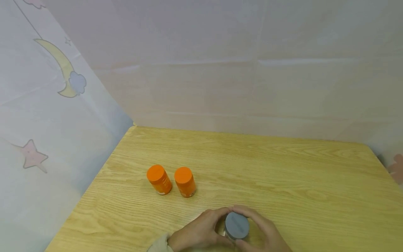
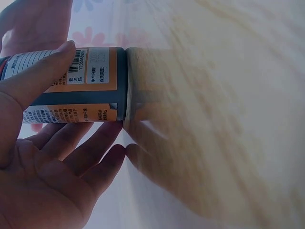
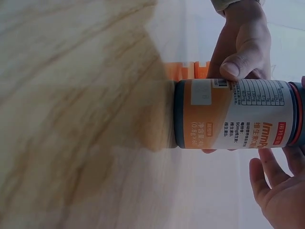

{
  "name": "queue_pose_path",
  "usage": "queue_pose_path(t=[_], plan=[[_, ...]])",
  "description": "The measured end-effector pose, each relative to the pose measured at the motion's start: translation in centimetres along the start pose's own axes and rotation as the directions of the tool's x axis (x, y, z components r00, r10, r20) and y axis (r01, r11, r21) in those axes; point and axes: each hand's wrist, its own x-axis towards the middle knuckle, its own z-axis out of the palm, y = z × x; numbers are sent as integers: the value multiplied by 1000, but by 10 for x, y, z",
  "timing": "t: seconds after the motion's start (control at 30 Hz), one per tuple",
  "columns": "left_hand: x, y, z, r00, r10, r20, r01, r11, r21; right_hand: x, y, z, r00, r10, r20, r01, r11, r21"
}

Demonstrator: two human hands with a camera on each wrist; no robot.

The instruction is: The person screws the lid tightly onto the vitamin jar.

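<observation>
A supplement bottle (image 1: 237, 225) with a grey lid and an orange-and-white label stands upright on the table in front of me. My left hand (image 1: 201, 231) grips its side, the thumb lying across the label (image 2: 90, 67) and the fingers round the other side in the left wrist view. From the opposite side my right hand (image 1: 266, 232) holds the upper part of the bottle, fingers curved about the lid end. In the right wrist view the bottle's printed front (image 3: 238, 114) shows, with the right fingers (image 3: 274, 169) partly behind it.
Two orange bottles with orange lids, a left one (image 1: 159, 179) and a right one (image 1: 185, 182), stand side by side to the left, beyond my left hand. The wood-grain table (image 1: 283, 175) meets a pale curtain (image 1: 220, 87) at the back and left.
</observation>
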Motion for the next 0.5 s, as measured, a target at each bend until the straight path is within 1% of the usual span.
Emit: queue_pose_path(t=[0.13, 0.27, 0.37, 0.5], plan=[[-1, 0, 0, 1000, -4, -2, 4, 1000, -12, 2, 3, 1, 998, -48, -41, 47, 999, -24], [-2, 1, 0, 999, -33, -5, 32, 999, -28, 1, 6, 3, 994, -58, -93, 53, 997, -49], [-1, 1, 0, 999, -54, -2, 54, 998, -42, 1, 5, 5, 993, -19, -114, 14, 999, -45], [0, 2, 1, 998, -57, -3, 57, 998, -26, 1, 2, 5, 994, 32, -103, -35, 999, -28]])
